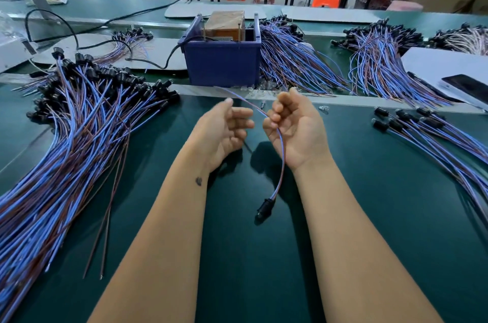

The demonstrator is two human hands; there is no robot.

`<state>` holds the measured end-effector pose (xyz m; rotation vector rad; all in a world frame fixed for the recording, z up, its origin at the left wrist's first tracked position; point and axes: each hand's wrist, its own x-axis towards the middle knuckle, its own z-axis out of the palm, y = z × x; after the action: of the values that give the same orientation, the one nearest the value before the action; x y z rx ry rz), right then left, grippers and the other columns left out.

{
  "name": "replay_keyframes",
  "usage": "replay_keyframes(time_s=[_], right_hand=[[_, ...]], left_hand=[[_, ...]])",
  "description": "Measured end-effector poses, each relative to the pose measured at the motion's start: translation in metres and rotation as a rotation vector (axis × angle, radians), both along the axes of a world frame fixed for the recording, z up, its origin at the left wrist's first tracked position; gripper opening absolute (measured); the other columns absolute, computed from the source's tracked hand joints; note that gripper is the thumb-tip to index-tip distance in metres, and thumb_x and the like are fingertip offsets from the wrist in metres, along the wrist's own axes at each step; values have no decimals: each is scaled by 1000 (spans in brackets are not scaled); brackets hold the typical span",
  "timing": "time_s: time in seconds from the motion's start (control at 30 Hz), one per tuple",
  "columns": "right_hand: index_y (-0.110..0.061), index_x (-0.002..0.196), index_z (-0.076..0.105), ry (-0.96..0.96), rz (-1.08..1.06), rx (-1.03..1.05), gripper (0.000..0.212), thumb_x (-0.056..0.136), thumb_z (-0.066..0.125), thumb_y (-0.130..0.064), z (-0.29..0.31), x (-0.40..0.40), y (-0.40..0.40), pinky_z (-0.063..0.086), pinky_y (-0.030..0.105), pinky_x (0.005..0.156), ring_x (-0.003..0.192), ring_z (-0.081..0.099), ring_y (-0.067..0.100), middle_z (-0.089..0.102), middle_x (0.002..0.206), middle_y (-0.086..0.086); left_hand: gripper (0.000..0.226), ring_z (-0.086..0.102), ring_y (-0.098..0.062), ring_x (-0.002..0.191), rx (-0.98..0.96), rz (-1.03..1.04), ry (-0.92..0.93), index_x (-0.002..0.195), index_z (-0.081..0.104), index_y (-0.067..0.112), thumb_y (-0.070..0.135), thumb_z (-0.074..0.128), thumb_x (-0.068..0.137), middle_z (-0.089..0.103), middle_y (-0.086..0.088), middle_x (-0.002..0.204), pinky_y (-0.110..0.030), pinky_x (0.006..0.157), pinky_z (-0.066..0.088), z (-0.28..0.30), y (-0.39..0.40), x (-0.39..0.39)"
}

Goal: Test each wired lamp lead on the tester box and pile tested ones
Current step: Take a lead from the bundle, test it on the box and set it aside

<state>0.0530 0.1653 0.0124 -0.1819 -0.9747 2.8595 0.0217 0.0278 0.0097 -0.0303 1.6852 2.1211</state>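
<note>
My right hand (295, 129) grips one lamp lead (282, 164) by its blue and brown wires. The lead's black socket (264, 207) hangs below over the green mat, and its bare ends point up left toward the tester box (223, 62). That box is dark blue, with two upright metal pins and a brown block inside. My left hand (224, 129) hovers palm-up just left of the wire with loosely curled fingers and holds nothing. A large pile of leads (79, 121) covers the left side of the mat.
More lead bundles lie right of the box (293, 66), at the far right (377, 58) and at the right edge (435, 132). Small clear bulbs (253, 90) sit in front of the box. A black cable (148, 58) runs left from it. A phone (467, 87) rests on a white board.
</note>
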Motion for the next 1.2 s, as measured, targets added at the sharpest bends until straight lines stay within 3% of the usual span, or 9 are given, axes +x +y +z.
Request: replay_keyframes(time_s=[0.1, 0.2, 0.3, 0.37, 0.5, 0.7, 0.9, 1.07, 1.2], right_hand=[[-12, 69, 58, 31, 123, 79, 33, 99, 48, -24, -2, 1, -6, 34, 21, 49, 52, 38, 11, 45, 61, 0], [-12, 76, 58, 34, 167, 259, 26, 99, 47, -19, -1, 4, -19, 36, 21, 48, 50, 41, 9, 48, 59, -2], [-15, 87, 56, 19, -28, 600, 13, 97, 52, -9, -4, 4, -29, 52, 32, 51, 58, 48, 10, 50, 66, -2], [-17, 90, 57, 18, -173, 943, 11, 94, 57, -6, -7, 4, -32, 58, 42, 69, 72, 51, 11, 52, 76, -1], [-15, 88, 63, 61, -149, 1210, 3, 90, 64, -13, -10, 5, -35, 51, 31, 70, 69, 57, 8, 64, 75, 0], [-12, 91, 66, 16, -142, 1238, 4, 89, 68, -15, -15, 1, -37, 54, 36, 76, 81, 68, 23, 73, 83, 8], [-8, 95, 72, -25, -141, 1181, 8, 89, 68, -12, -14, 0, -33, 55, 35, 80, 83, 68, 18, 73, 87, 8], [-12, 87, 70, -20, -156, 1159, 1, 88, 70, -11, -15, -1, -32, 45, 10, 60, 61, 58, -7, 67, 73, -6], [-10, 87, 69, -28, -184, 1153, 3, 89, 68, -11, -15, -2, -32, 48, 13, 63, 65, 60, -1, 68, 75, -4]], left_hand=[[34, 58, -12, 57, 18, 193, 14, 95, 63, 9, 30, 37, 106, 67, -7, 79, -19, 47, 49, -1, 4, -3], [25, 62, -21, 74, -24, 176, 165, 107, 66, 2, 17, 45, 103, 69, -8, 83, -32, 68, 52, -6, 3, -2], [24, 55, -10, 62, -52, 239, 234, 100, 69, 11, 13, 45, 103, 63, 5, 66, -28, 64, 45, -7, -3, -5], [26, 51, -5, 56, -38, 271, 231, 96, 69, 17, 14, 45, 104, 58, 9, 60, -22, 60, 44, -7, -5, -8], [20, 55, -8, 64, -25, 258, 255, 96, 73, 23, 17, 54, 100, 61, 8, 68, -20, 60, 48, -8, -4, -5], [15, 69, -28, 93, -46, 196, 295, 104, 72, 18, 14, 58, 98, 74, -14, 100, -36, 89, 55, -8, -1, -1], [21, 65, -6, 72, -176, 175, 314, 104, 71, 19, 14, 51, 101, 70, 2, 79, -25, 71, 54, -12, 1, -5], [23, 66, -13, 82, -235, 197, 364, 94, 72, 23, 16, 51, 100, 73, 1, 88, -29, 73, 55, -13, 2, -4], [27, 67, -17, 77, -205, 228, 317, 85, 68, 17, 13, 47, 101, 68, 1, 80, -29, 68, 58, -11, 3, -4]])
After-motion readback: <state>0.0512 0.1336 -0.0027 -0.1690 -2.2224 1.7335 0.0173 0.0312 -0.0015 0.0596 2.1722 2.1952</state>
